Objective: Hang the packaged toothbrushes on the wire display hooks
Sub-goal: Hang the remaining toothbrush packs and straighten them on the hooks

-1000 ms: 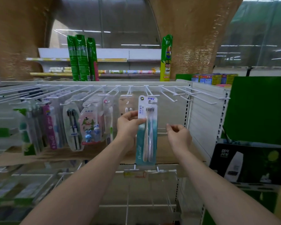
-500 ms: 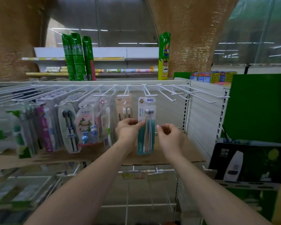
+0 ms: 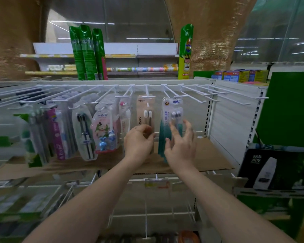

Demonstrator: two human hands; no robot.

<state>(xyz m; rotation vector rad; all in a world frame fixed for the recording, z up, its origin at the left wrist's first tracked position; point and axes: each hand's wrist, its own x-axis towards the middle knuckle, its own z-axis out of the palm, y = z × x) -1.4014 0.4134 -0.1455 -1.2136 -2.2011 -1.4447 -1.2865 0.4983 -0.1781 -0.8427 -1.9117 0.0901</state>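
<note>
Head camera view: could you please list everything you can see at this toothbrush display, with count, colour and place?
teal toothbrush packs: several, teal and white, hanging on a hook, centre
beige toothbrush pack: one showing, beige, on the hook left of the teal ones
cartoon toothbrush packs: several, pink with blue rabbit, further left
black toothbrush pack: one, clear with black brushes, left
bare wire hooks: several, white, upper right
tall green packs: three, green, on top of the rack
cardboard sheet: one, brown, on the shelf below
left hand: fingers curled, before the beige pack
right hand: fingers spread, before the teal packs
</note>
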